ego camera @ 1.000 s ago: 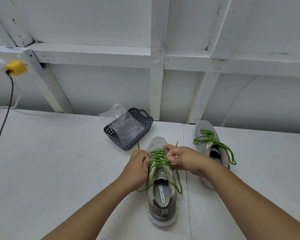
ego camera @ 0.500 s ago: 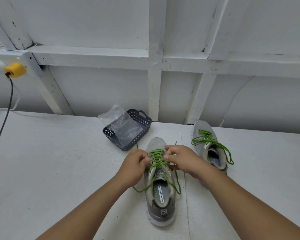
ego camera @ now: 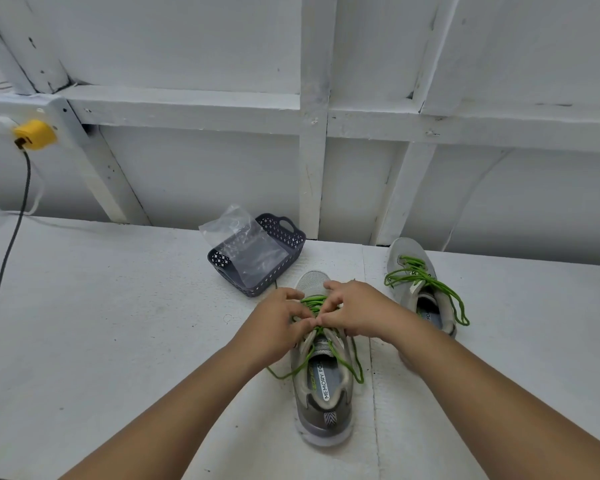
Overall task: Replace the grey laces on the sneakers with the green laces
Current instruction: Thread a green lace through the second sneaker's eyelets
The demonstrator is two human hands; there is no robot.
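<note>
Both hands meet over the middle of the near sneaker [ego camera: 323, 375]. Left hand [ego camera: 274, 323] and right hand [ego camera: 355, 315] have their fingers curled, pinching the green lace [ego camera: 312, 303] where it crosses the eyelets, fingertips almost touching each other. That sneaker stands straight ahead at twelve o'clock on the white table [ego camera: 101, 323], its long axis running heel toward the person, toe away, so the lacing lies directly under both hands, neither one nearer. Two loose green ends trail down past the shoe's opening, one to each side. Judging by this, the lace is threaded and being tightened. Farther off, at one o'clock, the second sneaker [ego camera: 420, 271] already carries a green lace, untied. At eleven o'clock, a dark basket [ego camera: 288, 240] holds a clear plastic bag [ego camera: 243, 244].
</note>
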